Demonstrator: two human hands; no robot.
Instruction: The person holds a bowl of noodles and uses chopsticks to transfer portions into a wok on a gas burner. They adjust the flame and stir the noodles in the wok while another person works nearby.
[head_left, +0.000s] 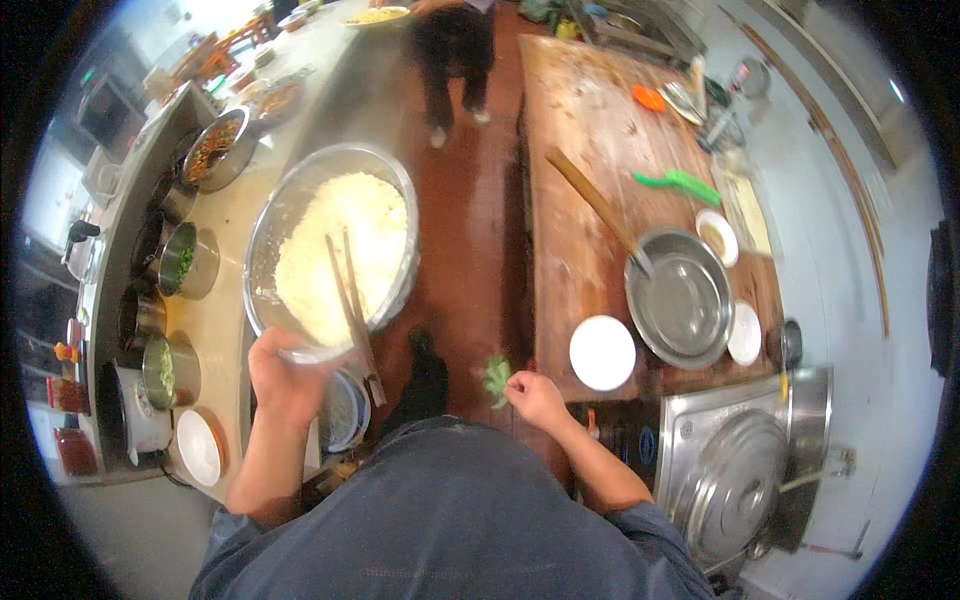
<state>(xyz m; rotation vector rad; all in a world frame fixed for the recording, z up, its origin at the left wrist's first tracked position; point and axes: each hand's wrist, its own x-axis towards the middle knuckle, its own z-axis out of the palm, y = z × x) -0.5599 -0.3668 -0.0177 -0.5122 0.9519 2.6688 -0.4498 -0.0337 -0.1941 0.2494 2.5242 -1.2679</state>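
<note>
My left hand (289, 379) grips the near rim of a large metal bowl (255, 247), which is tilted and holds a pale yellow, crumbly mass (352, 217). A pair of long wooden chopsticks (356, 322) leans in the bowl, their tips in the mass and their thick ends over the near rim. My right hand (536, 401) pinches a small green leafy sprig (496, 377) between thumb and fingers, above the floor between the two counters. What the pale mass is made of, I cannot tell.
At left, a counter (217, 262) bears metal pots of chopped greens and a white bowl (199, 446). At right, a wooden table (577, 135) holds a metal basin (679, 296), a wooden-handled tool (592, 199), a green brush (690, 186) and white dishes. Another person (454, 60) stands ahead.
</note>
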